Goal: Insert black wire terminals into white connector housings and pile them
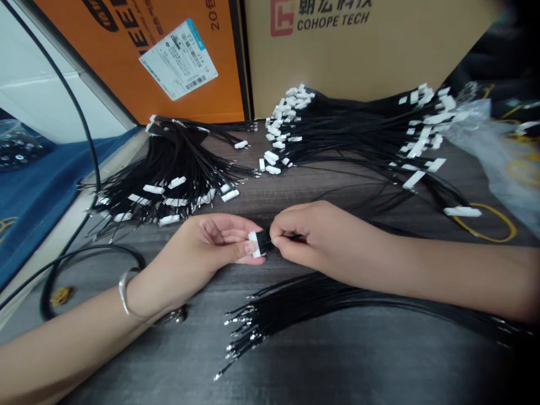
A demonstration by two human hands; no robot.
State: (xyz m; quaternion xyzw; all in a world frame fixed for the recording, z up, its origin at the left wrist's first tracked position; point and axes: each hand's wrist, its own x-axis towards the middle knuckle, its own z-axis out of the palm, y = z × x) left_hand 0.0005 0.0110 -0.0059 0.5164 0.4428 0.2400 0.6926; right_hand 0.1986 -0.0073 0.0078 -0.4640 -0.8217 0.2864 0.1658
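Note:
Between thumb and fingers, my left hand [221, 239] pinches a white connector housing [255, 244]. Black wires [265, 241] run out of the housing's right side. Right beside it, my right hand [301, 228] is closed with its fingertips on these wires; whether it grips one wire or several I cannot tell. Below my hands lies a bundle of loose black wires [295, 306] with bare metal terminals at its left end, running under my right forearm. The wires' far ends behind my right hand are partly hidden.
A pile of wires with white connectors [181, 157] lies at the back left, and a larger bundle of finished-looking harnesses [354, 126] at the back right. Behind stand an orange box [169, 34] and a brown carton [358, 62]. A black cable [90, 140] loops at left.

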